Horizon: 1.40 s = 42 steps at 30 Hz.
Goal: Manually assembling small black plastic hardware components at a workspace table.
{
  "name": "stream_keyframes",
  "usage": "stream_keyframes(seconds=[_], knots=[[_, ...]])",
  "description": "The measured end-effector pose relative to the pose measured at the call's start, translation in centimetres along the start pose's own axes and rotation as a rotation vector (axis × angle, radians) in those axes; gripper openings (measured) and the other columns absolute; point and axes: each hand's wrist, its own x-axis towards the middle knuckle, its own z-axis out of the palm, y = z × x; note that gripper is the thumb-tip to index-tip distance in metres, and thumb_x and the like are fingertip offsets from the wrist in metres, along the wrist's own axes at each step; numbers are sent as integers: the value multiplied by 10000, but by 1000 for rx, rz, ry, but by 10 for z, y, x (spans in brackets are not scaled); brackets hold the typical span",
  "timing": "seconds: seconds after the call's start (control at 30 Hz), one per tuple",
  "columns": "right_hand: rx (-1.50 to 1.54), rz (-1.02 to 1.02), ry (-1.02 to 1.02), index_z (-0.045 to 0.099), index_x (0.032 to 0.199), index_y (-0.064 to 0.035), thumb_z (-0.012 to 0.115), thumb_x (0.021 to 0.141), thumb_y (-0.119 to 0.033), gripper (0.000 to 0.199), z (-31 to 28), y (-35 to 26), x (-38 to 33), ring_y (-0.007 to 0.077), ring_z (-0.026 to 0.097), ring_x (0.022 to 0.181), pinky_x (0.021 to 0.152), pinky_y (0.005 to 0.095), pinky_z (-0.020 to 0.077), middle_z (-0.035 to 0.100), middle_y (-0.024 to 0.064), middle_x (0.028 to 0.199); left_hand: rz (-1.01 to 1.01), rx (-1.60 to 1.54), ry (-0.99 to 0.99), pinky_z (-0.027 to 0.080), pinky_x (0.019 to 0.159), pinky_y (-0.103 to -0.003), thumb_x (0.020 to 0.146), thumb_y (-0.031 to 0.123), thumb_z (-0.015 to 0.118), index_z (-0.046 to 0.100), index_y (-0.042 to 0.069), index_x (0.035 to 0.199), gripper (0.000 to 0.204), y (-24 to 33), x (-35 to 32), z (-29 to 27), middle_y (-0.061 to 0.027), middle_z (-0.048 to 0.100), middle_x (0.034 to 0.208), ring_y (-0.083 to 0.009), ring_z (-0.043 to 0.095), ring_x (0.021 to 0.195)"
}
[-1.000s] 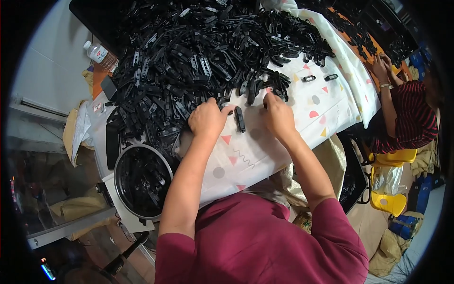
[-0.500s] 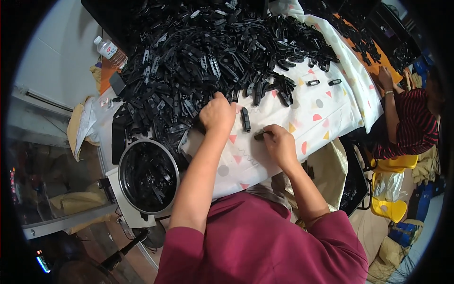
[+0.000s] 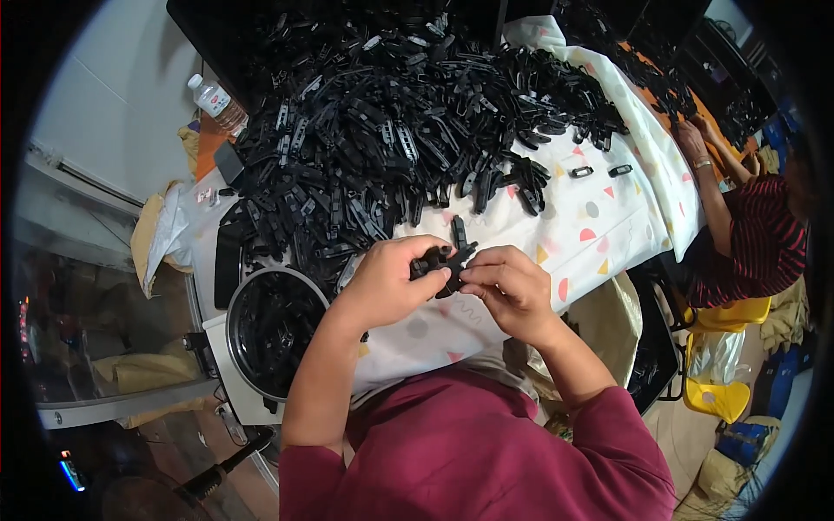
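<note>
My left hand (image 3: 387, 280) is closed around several small black plastic parts (image 3: 449, 267) above the patterned cloth. From the other side, the fingertips of my right hand (image 3: 514, 292) pinch the same cluster, so the two hands almost meet. Fingers cover much of these parts, and their exact shape is hard to make out. Just beyond them, a single long black piece (image 3: 459, 231) lies on the cloth. A big heap of similar slim black plastic pieces (image 3: 365, 130) spreads over the far side of the table.
A round metal-rimmed bowl (image 3: 233, 323) of black parts stands at the left. A water bottle (image 3: 217, 102) is at the far left. Two small pieces, one a black ring-like part (image 3: 580, 172), lie on the white cloth (image 3: 599, 234). A co-worker in a striped shirt (image 3: 764, 234) works at the right.
My left hand has come back from the heap's edge toward me, bringing black parts. My right hand has turned and moved up to meet it. The view has shifted slightly.
</note>
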Motion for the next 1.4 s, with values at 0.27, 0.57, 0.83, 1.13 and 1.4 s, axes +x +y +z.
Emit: stream_keyframes(seconds=[0.27, 0.57, 0.83, 1.13, 1.4], knots=[[-81, 95, 99, 613, 936, -24, 722, 654, 19, 305, 8, -10, 5, 213, 587, 699, 597, 275, 497, 579, 96, 869, 277, 478, 212, 441, 709, -375, 633, 185, 737, 600, 53, 935, 357, -5, -12, 16, -103, 617, 782, -290, 590, 768], [67, 170, -65, 592, 877, 5, 769, 662, -77, 290, 4, 0, 2, 186, 607, 718, 618, 277, 497, 588, 94, 791, 112, 242, 234, 454, 701, -313, 590, 115, 774, 651, 67, 966, 399, 2, -26, 9, -86, 635, 864, -220, 589, 779], [533, 537, -433, 345, 1339, -63, 771, 668, -122, 798, 9, 20, -3, 193, 527, 1060, 807, 337, 496, 497, 98, 1220, -58, 690, 625, 458, 751, -331, 640, 101, 736, 646, 58, 933, 309, -7, -105, -22, -122, 620, 904, -275, 588, 837], [-342, 667, 108, 590, 1039, -27, 598, 795, -68, 248, -18, 103, 0, 224, 600, 787, 690, 306, 470, 622, 93, 899, -136, 1233, 792, 312, 976, -437, 712, 233, 700, 503, 10, 1178, 552, -35, -124, -39, -200, 443, 1241, -370, 408, 1145], [-750, 498, 169, 606, 1041, -59, 598, 751, -127, 297, -44, 130, 26, 297, 554, 931, 803, 350, 449, 589, 123, 1015, -256, 747, 256, 477, 671, -412, 794, 290, 613, 613, 30, 855, 267, -53, 55, 63, -154, 629, 843, -330, 611, 739]])
